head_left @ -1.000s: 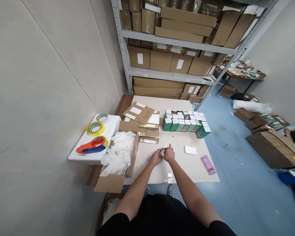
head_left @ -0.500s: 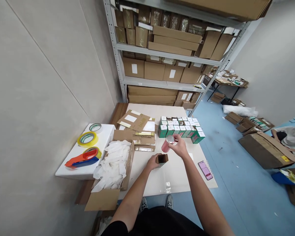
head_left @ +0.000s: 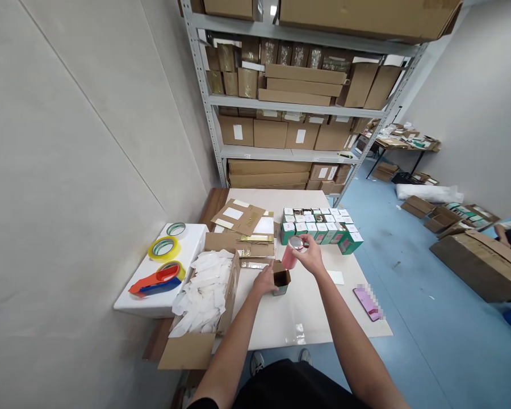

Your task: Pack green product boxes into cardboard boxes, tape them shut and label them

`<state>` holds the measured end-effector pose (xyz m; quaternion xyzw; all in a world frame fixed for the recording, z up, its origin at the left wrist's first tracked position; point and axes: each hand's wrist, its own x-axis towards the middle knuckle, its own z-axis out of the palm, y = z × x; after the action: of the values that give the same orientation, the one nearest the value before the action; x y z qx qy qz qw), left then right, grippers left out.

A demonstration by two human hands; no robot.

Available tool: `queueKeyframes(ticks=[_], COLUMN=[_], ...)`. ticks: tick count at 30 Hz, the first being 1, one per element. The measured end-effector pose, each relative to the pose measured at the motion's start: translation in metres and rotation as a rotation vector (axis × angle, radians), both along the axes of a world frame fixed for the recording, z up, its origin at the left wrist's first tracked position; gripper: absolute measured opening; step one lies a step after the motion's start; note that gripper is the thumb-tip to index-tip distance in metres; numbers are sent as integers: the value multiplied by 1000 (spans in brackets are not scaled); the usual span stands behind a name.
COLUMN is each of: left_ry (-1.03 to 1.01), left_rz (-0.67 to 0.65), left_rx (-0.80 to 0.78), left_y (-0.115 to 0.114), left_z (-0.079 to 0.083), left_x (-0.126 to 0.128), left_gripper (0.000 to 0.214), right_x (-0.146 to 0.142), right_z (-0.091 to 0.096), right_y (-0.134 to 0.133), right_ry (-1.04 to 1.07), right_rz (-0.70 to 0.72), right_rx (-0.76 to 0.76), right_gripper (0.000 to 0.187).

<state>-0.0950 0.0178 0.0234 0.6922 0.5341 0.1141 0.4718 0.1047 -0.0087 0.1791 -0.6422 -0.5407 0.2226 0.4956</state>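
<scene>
My left hand (head_left: 264, 280) grips the side of a small green carton (head_left: 281, 279), whose open top shows its brown inside. Above and to the right of the carton, my right hand (head_left: 310, 255) holds a pink jar with a silvery lid (head_left: 290, 255) by its upper part. The jar is tilted and apart from the carton. Behind my right hand stand rows of green-and-white cartons (head_left: 315, 227), some with their tops open. A white slip (head_left: 335, 277) lies to the right of my right wrist.
To the left, a cardboard box (head_left: 233, 292) is filled with white paper strips (head_left: 204, 287). Tape rolls (head_left: 164, 248) and an orange-blue tape dispenser (head_left: 158, 280) rest on a white block. Flat cardboard pieces (head_left: 242, 218) lie behind. A phone (head_left: 367, 302) is at the right edge; shelving (head_left: 298, 105) stands beyond.
The view has shifted, so the table sits lower in the picture. The carton is turned more upright, its opening facing up. The jar stays in my right hand above it.
</scene>
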Motion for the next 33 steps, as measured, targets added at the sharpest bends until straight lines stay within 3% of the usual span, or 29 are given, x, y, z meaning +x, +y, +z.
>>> queueKeyframes(ticks=[4,6,8,10,13,18,23,29,31,33], left_ry=[-179,-481,-640,-645,-600,-641,-859,-816,-810,-830], left_rz=[174,143,41,17,141,256,194,258,267,282], left_rx=[143,197,267,355,477,464,266,183,177,186], left_y=[15,18,17,13,6,8,14,15,15,15], left_z=[42,73,104,132,157,172,182,191,195,200], left_x=[-8,-4,6,19,36,37,34,56,62,65], left_gripper=[63,73,93,96,86,93,106,112,117,117], right_x=[-3,-6,-10,-12,-10,9,20,18,21,26], right_z=[-1,-2,1,6,17,17,-2,-8,-6,-3], right_y=[0,0,2,6,12,7,-5,-7,-10,-14], right_ry=[48,97,169,251,375,532,634,536,515,554], right_rz=[22,28,52,98,198,469,725,414,404,498], right_rx=[-12,16,54,79,78,-4,-137,-11,21,28], right_gripper=[45,46,47,48,51,73,94,117,121,119])
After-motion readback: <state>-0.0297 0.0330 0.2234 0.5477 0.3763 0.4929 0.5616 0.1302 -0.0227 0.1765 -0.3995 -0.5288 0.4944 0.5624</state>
